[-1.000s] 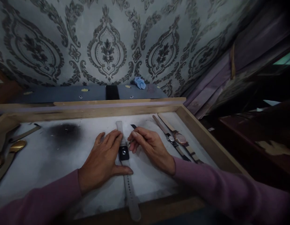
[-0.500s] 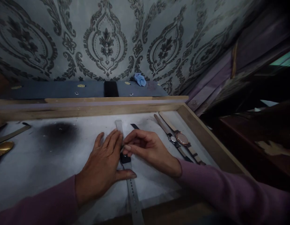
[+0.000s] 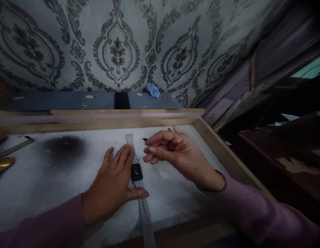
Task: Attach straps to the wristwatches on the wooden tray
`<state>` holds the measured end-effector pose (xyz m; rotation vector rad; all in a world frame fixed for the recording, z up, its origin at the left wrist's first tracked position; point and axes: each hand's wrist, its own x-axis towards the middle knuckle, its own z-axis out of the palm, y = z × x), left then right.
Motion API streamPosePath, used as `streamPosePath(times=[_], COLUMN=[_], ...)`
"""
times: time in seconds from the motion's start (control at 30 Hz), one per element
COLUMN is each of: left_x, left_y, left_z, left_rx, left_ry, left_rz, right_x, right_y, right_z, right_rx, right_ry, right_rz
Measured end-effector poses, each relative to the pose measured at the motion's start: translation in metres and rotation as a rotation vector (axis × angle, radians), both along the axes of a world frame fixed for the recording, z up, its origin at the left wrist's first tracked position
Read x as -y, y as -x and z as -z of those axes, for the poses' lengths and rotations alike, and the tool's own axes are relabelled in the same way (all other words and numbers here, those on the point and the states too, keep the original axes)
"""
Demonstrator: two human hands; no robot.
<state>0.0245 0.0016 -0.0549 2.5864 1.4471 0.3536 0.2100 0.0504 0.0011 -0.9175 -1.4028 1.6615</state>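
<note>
A smartwatch [image 3: 136,172] with a dark square case lies with its grey strap [image 3: 145,213] laid out lengthwise on the white drawer bottom. My left hand [image 3: 110,182] rests flat beside it, fingers apart, fingertips touching the upper strap and thumb across the lower one. To the right of the watch, my right hand [image 3: 172,151] is raised with thumb and fingers drawn together. Whatever may be between those fingertips is too small to make out. Just behind them shows the dark tip of a thin flat thing [image 3: 145,139], mostly hidden by the hand.
Wooden walls [image 3: 227,158] frame the shallow drawer. At left lie a gold-coloured watch [image 3: 4,164] and a strap [image 3: 13,147]. Along the back, a blue ledge [image 3: 103,100] holds a crumpled blue cloth [image 3: 153,90] and a black flat object [image 3: 122,100]. A purple curtain [image 3: 232,93] hangs at right.
My right hand has lifted off the smartwatch and moved right, uncovering its case and covering the two watches at right. My left hand stays on the strap.
</note>
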Motion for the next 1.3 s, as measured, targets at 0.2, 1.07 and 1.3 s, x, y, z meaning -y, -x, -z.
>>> streamPosePath(times=[0.2, 1.07, 1.3], left_x=[-0.001, 0.0, 0.001], left_y=[0.001, 0.004, 0.004], left_z=[0.0, 0.004, 0.003], left_rx=[-0.019, 0.004, -0.012], left_ry=[0.008, -0.015, -0.018], left_rz=[0.014, 0.023, 0.026], right_x=[0.004, 0.0, 0.018], right_y=[0.004, -0.022, -0.008], right_z=[0.01, -0.005, 0.001], right_rx=[0.039, 1.005, 1.249], right_ry=[0.053, -0.753, -0.829], right_rz=[-0.081, -0.632, -0.734])
